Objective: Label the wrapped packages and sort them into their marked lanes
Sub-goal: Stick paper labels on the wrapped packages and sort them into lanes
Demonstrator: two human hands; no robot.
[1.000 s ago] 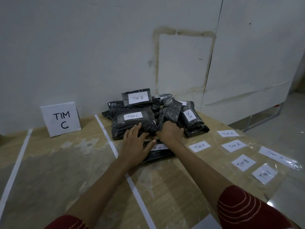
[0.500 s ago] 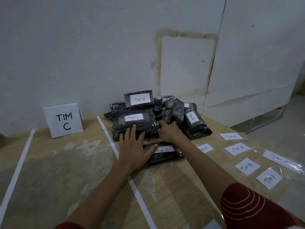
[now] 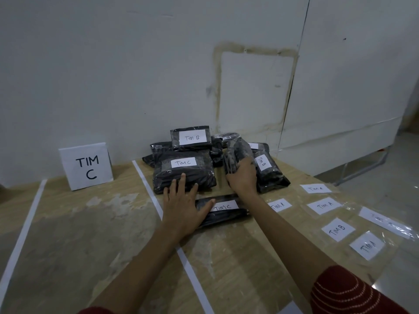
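Observation:
A pile of black wrapped packages sits against the wall. A large package labelled TIM C (image 3: pixel 183 171) lies at the pile's front, with a TIM B package (image 3: pixel 191 138) on top behind it. My left hand (image 3: pixel 183 207) lies flat, fingers spread, across a flat TIM C package (image 3: pixel 226 211) and touches the large one. My right hand (image 3: pixel 242 177) grips an unlabelled black package (image 3: pixel 237 155), tilted up, beside another TIM B package (image 3: pixel 266 171).
A white sign reading TIM C (image 3: pixel 87 166) stands at the back of the left lane. White tape lines (image 3: pixel 154 200) mark the lanes on the wooden table. Loose paper labels, TIM A (image 3: pixel 324 205) and TIM B (image 3: pixel 337 230), lie at the right near the table edge.
My right hand has moved up and back, closing on the unlabelled package and tilting it upright. My left hand has slid slightly left, staying flat on the flat TIM C package.

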